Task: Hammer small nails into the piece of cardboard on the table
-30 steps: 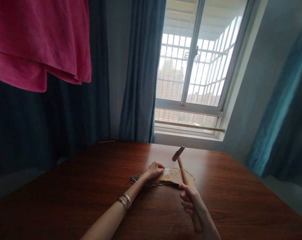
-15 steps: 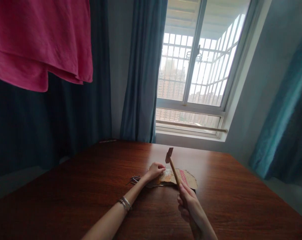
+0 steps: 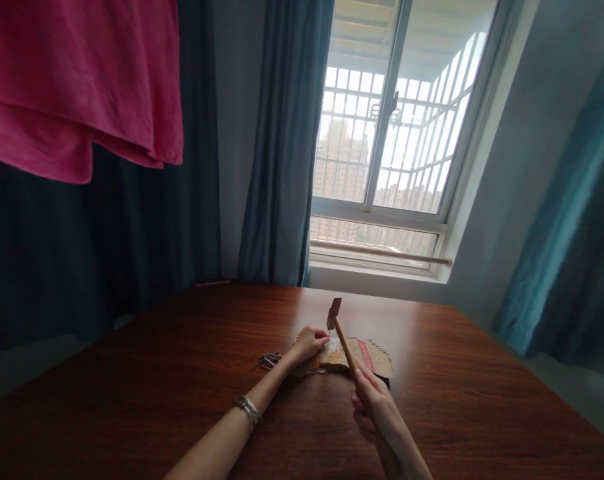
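A flat cardboard piece [image 3: 369, 355] with a dotted surface and a pink patch lies on the dark wooden table [image 3: 182, 373]. My left hand [image 3: 309, 343] rests on its left edge, fingers pinched on a thin nail that stands upright. My right hand [image 3: 377, 403] is wrapped round the wooden handle of a small hammer [image 3: 343, 337]. The hammer's metal head sits right above the nail, close to my left fingertips.
A small heap of loose nails [image 3: 268, 361] lies on the table just left of my left hand. A pink cloth [image 3: 82, 87] hangs at the upper left. Blue curtains [image 3: 282, 147] frame a barred window [image 3: 397, 133] behind the table.
The hammer has swung from the right over to the left and come down, so its head is now over the nail at my left fingers. My left hand has stayed put.
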Available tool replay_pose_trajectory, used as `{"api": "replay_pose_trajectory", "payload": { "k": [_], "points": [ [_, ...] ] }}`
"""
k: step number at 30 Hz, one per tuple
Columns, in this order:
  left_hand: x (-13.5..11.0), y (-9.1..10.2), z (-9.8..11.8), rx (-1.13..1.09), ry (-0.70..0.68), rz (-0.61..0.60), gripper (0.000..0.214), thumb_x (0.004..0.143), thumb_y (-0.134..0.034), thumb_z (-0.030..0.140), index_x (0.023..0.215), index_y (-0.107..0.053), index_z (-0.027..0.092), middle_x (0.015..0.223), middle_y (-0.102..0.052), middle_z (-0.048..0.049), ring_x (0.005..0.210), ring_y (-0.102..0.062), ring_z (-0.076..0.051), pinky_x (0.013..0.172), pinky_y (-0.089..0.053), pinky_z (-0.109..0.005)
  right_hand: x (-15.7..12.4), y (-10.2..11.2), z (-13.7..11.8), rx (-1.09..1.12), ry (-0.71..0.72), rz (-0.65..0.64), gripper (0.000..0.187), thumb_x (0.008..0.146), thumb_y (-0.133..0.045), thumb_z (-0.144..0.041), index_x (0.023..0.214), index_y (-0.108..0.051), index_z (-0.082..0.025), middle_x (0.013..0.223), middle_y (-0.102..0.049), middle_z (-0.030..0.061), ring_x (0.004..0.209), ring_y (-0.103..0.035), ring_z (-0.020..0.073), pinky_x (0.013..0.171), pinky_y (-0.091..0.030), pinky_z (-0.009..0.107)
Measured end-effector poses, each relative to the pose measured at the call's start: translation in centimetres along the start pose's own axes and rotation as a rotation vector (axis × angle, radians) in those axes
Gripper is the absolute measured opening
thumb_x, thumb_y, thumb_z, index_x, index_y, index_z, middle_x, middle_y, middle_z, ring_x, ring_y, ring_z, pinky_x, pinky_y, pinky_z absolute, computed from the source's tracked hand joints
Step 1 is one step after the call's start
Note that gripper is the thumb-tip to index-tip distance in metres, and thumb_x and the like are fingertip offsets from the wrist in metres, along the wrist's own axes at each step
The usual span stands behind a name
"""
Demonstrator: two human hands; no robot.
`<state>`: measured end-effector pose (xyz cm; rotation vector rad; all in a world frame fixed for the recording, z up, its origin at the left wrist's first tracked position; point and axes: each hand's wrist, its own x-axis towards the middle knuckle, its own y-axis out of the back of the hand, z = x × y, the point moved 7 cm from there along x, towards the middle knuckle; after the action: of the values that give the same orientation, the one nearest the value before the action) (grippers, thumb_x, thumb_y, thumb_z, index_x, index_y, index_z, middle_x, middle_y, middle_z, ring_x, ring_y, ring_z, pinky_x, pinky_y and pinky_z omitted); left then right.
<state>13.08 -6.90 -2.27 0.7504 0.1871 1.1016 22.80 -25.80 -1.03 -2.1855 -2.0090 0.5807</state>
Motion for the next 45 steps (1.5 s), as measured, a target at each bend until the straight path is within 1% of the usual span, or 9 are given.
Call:
{"api": "replay_pose_trajectory", "payload": {
  "k": [3,8,11,16,21,28,33,40,45],
  "points": [
    [-0.3,0.2,0.5,0.008,0.032,-0.012,0.032,0.069,-0.053,0.039,0.078,-0.070,0.013,0.073,-0.068,-0.0048,0.067,-0.057,-0.016,0.059,-0.038,-0.022,-0.1,-0.1,-0.1,0.022,0.012,0.014,0.083,0.065,-0.062,-0.058,0.133,-0.031,-0.023,0.047,-0.041,-0.0095,0.026,-0.024,0.0001,0.026,-0.016,0.011],
    [-0.4,0.3,0.6,0.023,0.021,-0.013,0.033,0.070,-0.053,0.039,0.078,-0.070,0.013,0.072,-0.068,-0.0044,0.068,-0.057,-0.016,0.059,-0.038,-0.021,-0.1,-0.2,-0.2,0.017,0.002,0.007,0.081,0.066,-0.061,-0.057,0.133,-0.031,-0.024,0.047,-0.041,-0.0097,0.026,-0.024,0.0006,0.025,-0.016,0.011],
    [0.0,0.0,0.1,0.036,-0.019,-0.007,0.032,0.071,-0.052,0.037,0.078,-0.070,0.012,0.072,-0.068,-0.0043,0.066,-0.056,-0.015,0.060,-0.037,-0.021,-0.2,-0.2,-0.4,0.021,0.015,-0.002,0.078,0.068,-0.061,-0.055,0.133,-0.032,-0.023,0.047,-0.041,-0.0096,0.026,-0.025,0.0005,0.025,-0.015,0.011],
    [0.5,-0.4,-0.4,0.037,-0.103,-0.001,0.029,0.072,-0.051,0.034,0.074,-0.070,0.012,0.069,-0.067,-0.0033,0.064,-0.056,-0.014,0.060,-0.037,-0.020,-0.3,-0.3,-0.3,0.021,0.003,-0.016,0.079,0.068,-0.060,-0.056,0.133,-0.031,-0.024,0.048,-0.042,-0.0090,0.025,-0.027,0.0007,0.025,-0.015,0.011],
    [0.5,-0.5,-0.5,0.038,-0.088,-0.006,0.029,0.072,-0.051,0.035,0.076,-0.070,0.012,0.072,-0.068,-0.0035,0.065,-0.056,-0.014,0.061,-0.037,-0.020,-0.2,-0.1,-0.3,0.034,0.011,0.037,0.079,0.066,-0.062,-0.056,0.132,-0.033,-0.023,0.045,-0.039,-0.0104,0.026,-0.024,0.0005,0.026,-0.015,0.010],
    [0.6,-0.6,-0.7,0.018,-0.101,-0.008,0.030,0.072,-0.051,0.035,0.077,-0.070,0.012,0.072,-0.068,-0.0038,0.066,-0.056,-0.014,0.060,-0.037,-0.021,0.1,0.0,0.0,0.036,0.011,0.024,0.078,0.067,-0.061,-0.056,0.132,-0.033,-0.023,0.045,-0.039,-0.0099,0.026,-0.024,0.0008,0.025,-0.014,0.011],
    [0.6,-0.7,-0.9,0.022,-0.097,-0.007,0.029,0.072,-0.050,0.034,0.078,-0.070,0.012,0.072,-0.068,-0.0032,0.066,-0.057,-0.014,0.060,-0.037,-0.020,0.1,0.0,-0.1,0.023,0.009,0.020,0.080,0.067,-0.061,-0.055,0.133,-0.030,-0.023,0.045,-0.040,-0.0096,0.026,-0.025,0.0013,0.025,-0.017,0.011],
    [0.6,-0.7,-0.9,0.006,-0.099,-0.007,0.030,0.071,-0.051,0.033,0.083,-0.069,0.012,0.075,-0.068,-0.0035,0.067,-0.057,-0.014,0.060,-0.037,-0.020,-0.5,-0.4,-0.3,-0.007,-0.007,-0.027,0.079,0.070,-0.057,-0.055,0.135,-0.025,-0.023,0.048,-0.043,-0.0087,0.025,-0.027,0.0023,0.023,-0.017,0.012],
    [0.6,-0.8,-0.9,0.017,-0.084,-0.023,0.029,0.072,-0.050,0.033,0.077,-0.070,0.012,0.072,-0.068,-0.0035,0.067,-0.056,-0.015,0.060,-0.037,-0.020,-0.1,0.0,-0.1,0.023,0.015,0.006,0.078,0.070,-0.058,-0.055,0.134,-0.029,-0.020,0.045,-0.039,-0.0101,0.026,-0.024,0.0012,0.025,-0.017,0.011]
  ]
}}
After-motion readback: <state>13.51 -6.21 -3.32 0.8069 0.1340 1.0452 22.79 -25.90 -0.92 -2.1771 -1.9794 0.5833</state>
